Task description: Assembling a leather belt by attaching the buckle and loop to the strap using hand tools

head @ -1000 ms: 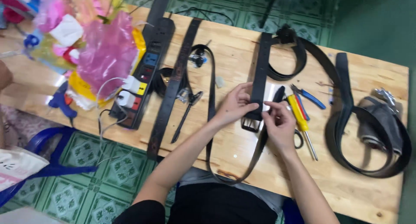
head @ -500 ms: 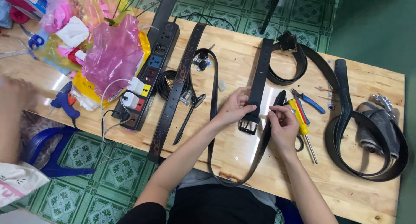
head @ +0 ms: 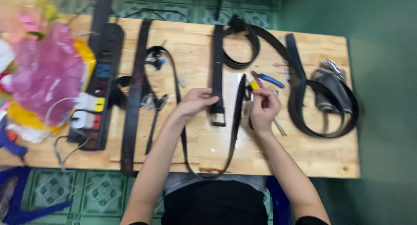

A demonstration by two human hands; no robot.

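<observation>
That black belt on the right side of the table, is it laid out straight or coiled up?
Coiled. The black belt curls round in loose loops on the wooden table, apart from the right hand.

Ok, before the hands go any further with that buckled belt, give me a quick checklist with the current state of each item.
1. Left hand on the buckled belt, beside the strap just above the buckle: ok.
2. Right hand pinching the long thin belt near its upper end: ok.
3. Buckle flat on the wooden table, in full view: ok.
4. Pliers and yellow-handled tool close behind the right hand: ok.
5. Thin belt fully on the table: not ok, its loop hangs over the near edge.
6. Small part between the right fingertips: cannot tell, blurred.
</observation>
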